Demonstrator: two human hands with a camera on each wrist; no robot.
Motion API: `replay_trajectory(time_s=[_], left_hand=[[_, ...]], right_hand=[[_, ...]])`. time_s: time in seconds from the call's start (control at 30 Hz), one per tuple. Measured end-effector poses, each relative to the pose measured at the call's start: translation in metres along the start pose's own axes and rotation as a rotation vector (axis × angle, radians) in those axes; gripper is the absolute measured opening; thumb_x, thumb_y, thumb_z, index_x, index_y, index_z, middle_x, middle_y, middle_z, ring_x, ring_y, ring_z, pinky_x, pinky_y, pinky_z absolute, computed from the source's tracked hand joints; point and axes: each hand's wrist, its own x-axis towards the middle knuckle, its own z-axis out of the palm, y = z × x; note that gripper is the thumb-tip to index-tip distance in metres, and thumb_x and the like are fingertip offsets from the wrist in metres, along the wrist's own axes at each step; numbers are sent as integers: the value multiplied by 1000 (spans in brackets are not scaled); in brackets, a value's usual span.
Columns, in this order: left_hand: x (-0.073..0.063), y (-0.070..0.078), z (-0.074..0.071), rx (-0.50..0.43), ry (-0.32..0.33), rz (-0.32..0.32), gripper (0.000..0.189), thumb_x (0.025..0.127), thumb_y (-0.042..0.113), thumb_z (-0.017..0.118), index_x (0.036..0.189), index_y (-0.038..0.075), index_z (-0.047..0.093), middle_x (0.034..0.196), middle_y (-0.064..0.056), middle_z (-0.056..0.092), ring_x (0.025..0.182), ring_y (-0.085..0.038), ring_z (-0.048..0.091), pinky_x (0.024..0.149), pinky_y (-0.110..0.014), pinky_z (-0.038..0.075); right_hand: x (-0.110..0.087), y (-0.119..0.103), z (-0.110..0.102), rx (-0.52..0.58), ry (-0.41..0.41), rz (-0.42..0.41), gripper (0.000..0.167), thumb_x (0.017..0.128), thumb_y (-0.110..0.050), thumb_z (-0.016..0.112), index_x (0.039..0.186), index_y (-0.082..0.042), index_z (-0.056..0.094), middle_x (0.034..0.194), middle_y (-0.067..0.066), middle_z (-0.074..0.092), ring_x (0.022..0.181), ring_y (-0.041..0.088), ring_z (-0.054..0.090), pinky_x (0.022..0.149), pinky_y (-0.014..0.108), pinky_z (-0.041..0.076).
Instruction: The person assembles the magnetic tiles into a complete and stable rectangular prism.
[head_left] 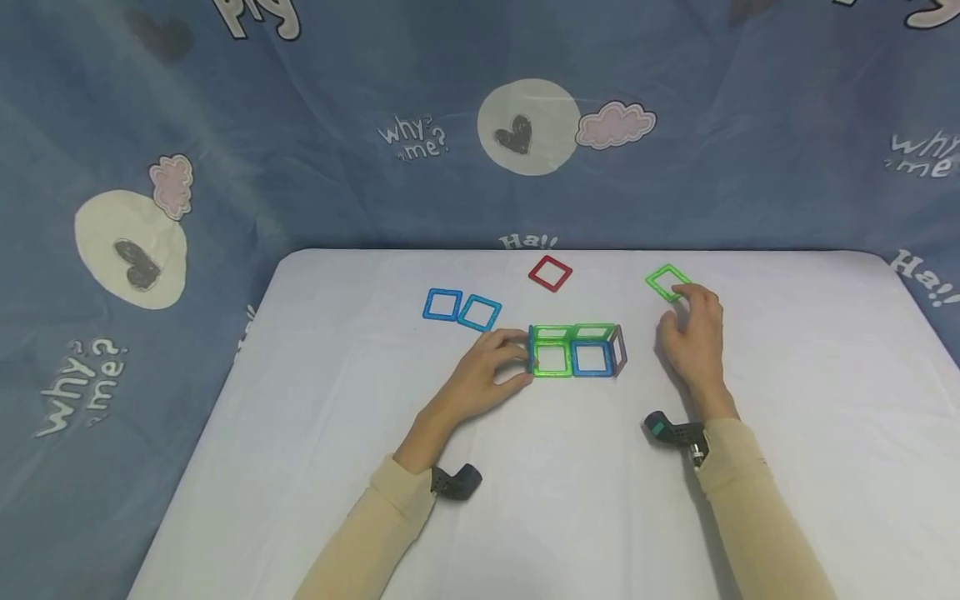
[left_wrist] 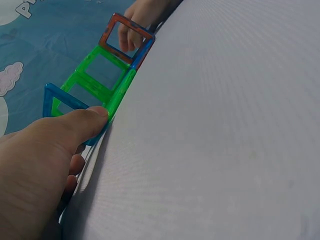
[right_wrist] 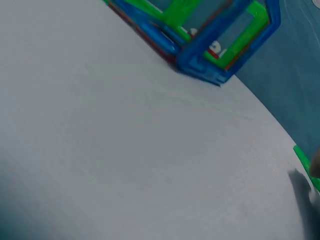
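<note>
A small box-like structure of magnetic tiles (head_left: pixel 552 377) stands mid-table, with green and blue squares along its front. Its left end is a blue tile (left_wrist: pixel 48 100); the right end is a dark reddish tile (left_wrist: pixel 107 35). My left hand (head_left: pixel 483 371) grips the left end, thumb at the lower front corner and fingers around the blue tile. At the far right, my right hand (head_left: pixel 693 337) touches the near corner of a green square tile (head_left: pixel 657 290) with its fingertips. The right thumb stands apart from that tile. The right wrist view shows only a fingertip (right_wrist: pixel 315 165) there.
Two blue square tiles (head_left: pixel 442 316) lie side by side behind my left hand. A red square tile (head_left: pixel 538 280) lies near the table's back edge. The white tabletop (head_left: pixel 570 500) meets a blue patterned cloth (head_left: pixel 337 192) behind.
</note>
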Motion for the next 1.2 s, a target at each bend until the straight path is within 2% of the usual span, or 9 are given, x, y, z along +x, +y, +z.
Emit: replay_trajectory(time_s=[0.3, 0.5, 0.8, 0.97, 1.2], left_hand=[[1, 3, -3, 2, 1, -8, 21, 85, 32, 69, 104, 22, 67, 134, 4, 52, 126, -15, 44, 107, -33, 41], [1, 2, -3, 11, 2, -12, 21, 86, 32, 69, 104, 22, 67, 134, 4, 52, 126, -15, 44, 107, -33, 41], [3, 2, -2, 0, 8, -5, 20, 85, 30, 70, 103, 22, 67, 133, 4, 53, 126, -15, 45, 107, -33, 41], [2, 1, -1, -5, -2, -14, 20, 85, 31, 69, 103, 23, 67, 133, 5, 52, 126, -14, 44, 107, -34, 41], [0, 1, 0, -17, 1, -6, 20, 85, 31, 69, 103, 23, 67, 133, 4, 52, 126, -16, 45, 107, -37, 41]], right_hand=[[5, 0, 0, -93, -25, -78, 45, 90, -6, 45, 134, 1, 47, 145, 21, 37, 141, 39, 24, 114, 62, 16], [5, -3, 0, -113, -55, -36, 43, 92, -9, 42, 133, 2, 47, 145, 22, 38, 139, 39, 26, 115, 58, 17], [2, -4, -1, -93, -37, 13, 36, 94, -14, 48, 127, 1, 54, 137, 20, 43, 130, 37, 33, 109, 55, 31], [-1, -5, -1, -107, -21, 18, 30, 95, -15, 52, 119, 1, 59, 131, 21, 46, 125, 36, 36, 105, 54, 33], [-7, -3, -3, -64, 13, 53, 23, 94, -14, 56, 108, 2, 64, 125, 20, 51, 119, 35, 40, 101, 51, 35]])
